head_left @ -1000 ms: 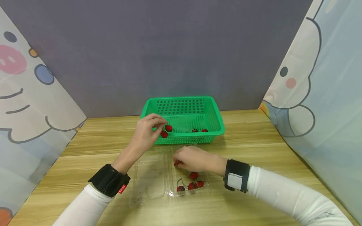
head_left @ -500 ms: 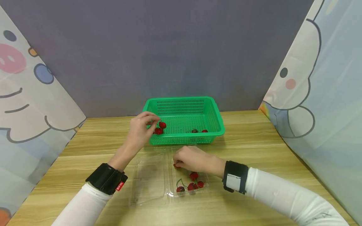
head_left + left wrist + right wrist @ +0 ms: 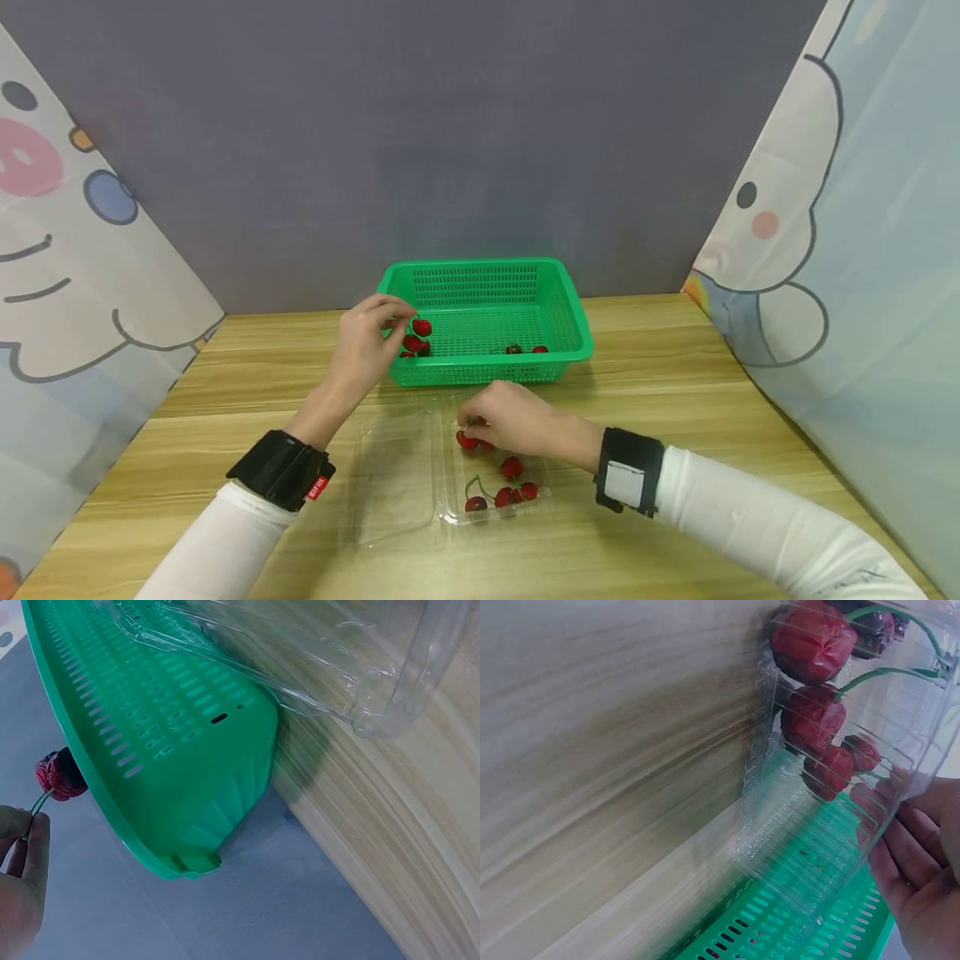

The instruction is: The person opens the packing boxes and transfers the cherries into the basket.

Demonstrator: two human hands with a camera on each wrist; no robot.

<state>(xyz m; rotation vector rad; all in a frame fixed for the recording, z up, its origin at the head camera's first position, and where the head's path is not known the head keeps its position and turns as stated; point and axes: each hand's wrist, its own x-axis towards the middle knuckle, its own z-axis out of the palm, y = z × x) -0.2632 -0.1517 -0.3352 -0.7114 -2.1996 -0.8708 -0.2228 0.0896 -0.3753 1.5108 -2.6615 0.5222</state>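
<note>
Red cherries (image 3: 423, 327) hang by green stems over the left end of the green basket (image 3: 487, 360). My left hand (image 3: 360, 342) pinches those stems between thumb and fingertips, as the left wrist view also shows with a dark red cherry (image 3: 61, 776). Closer to me, my right hand (image 3: 513, 417) reaches into one half of an open clear plastic clamshell (image 3: 393, 475). It pinches the stem of a cherry (image 3: 467, 440); a second red one shows beside it under the fingers. Several more cherries (image 3: 512, 468) lie in the same half, some with stems.
Two cherries (image 3: 540, 350) lie near the basket's front right inside. A grey wall (image 3: 480, 150) rises right behind the basket. Cartoon-printed panels (image 3: 862, 250) flank the wooden table (image 3: 637, 375) on both sides.
My left hand has moved left along the basket with its cherries, then nearly stopped. My right hand has stayed in the clamshell, and the cherries under its fingers now show more clearly.
</note>
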